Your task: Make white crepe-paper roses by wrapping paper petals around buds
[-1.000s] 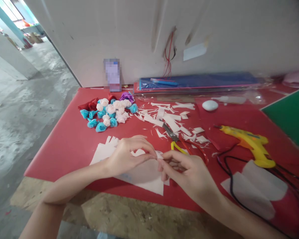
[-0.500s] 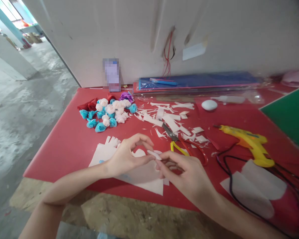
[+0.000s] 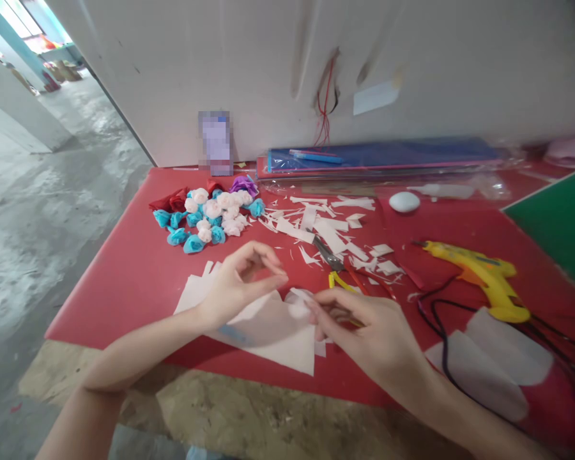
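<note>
Around the hands [image 3: 374,329], white scraps [image 3: 333,239], roses [image 3: 213,208], yellow glue gun [image 3: 489,281].

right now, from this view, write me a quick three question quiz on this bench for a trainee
1. True or false: the right hand pinches a white paper piece.

2. Seen by the person, where does the yellow glue gun lie relative to the flower cluster?
a) to its left
b) to its right

3. Fill in: besides red, blue and pale pink, the cluster includes one ____ flower.

Key: 1 true; 2 b; 3 purple.
</note>
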`<action>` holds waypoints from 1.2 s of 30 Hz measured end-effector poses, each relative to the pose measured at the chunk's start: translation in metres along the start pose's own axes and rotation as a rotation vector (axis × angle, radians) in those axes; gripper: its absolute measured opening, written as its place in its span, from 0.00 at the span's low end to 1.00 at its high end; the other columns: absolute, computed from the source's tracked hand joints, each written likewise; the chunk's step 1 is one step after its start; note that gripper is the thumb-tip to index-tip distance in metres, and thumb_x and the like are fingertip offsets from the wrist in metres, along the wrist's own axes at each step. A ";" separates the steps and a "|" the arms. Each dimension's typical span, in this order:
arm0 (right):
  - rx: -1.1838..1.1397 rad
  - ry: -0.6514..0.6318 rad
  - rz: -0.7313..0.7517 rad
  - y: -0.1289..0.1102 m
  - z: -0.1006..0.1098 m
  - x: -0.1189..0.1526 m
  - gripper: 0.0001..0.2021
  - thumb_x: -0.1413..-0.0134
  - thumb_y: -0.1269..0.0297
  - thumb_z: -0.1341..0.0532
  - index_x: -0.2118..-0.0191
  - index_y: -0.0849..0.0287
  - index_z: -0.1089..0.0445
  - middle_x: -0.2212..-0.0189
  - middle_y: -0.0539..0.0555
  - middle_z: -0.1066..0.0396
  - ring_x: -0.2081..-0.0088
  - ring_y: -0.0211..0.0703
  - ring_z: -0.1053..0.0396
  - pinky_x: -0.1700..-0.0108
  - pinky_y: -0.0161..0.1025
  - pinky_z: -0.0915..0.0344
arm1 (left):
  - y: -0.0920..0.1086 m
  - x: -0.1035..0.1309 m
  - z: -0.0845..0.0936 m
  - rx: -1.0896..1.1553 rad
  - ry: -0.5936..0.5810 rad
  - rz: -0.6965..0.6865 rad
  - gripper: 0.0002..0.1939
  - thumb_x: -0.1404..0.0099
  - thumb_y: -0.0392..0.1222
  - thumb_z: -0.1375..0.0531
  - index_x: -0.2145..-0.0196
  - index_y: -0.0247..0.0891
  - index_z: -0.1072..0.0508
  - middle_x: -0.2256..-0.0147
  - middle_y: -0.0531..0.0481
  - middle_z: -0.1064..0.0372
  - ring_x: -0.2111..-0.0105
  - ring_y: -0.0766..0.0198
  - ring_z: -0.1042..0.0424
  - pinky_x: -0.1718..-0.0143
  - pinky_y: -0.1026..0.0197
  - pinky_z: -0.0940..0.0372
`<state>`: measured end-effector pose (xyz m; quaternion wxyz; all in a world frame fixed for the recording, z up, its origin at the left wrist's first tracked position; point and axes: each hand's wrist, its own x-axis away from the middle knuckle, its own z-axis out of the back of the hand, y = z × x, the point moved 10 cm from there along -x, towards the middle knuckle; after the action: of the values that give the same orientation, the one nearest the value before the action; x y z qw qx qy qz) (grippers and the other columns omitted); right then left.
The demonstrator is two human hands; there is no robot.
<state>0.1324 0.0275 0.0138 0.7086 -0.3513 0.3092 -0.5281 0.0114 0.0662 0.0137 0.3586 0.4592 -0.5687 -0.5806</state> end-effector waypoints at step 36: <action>-0.655 -0.179 -0.232 0.016 -0.028 -0.001 0.04 0.53 0.67 0.40 0.74 0.60 0.31 0.82 0.48 0.29 0.82 0.33 0.30 0.78 0.26 0.34 | -0.008 0.008 -0.020 -0.006 -0.153 -0.049 0.01 0.47 0.33 0.38 0.75 0.36 0.27 0.75 0.52 0.33 0.71 0.68 0.35 0.63 0.61 0.40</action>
<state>0.1180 0.0267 -0.0150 0.5180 -0.6375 0.3569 -0.4449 0.0287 0.0532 0.0066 0.3011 0.4261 -0.5813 -0.6244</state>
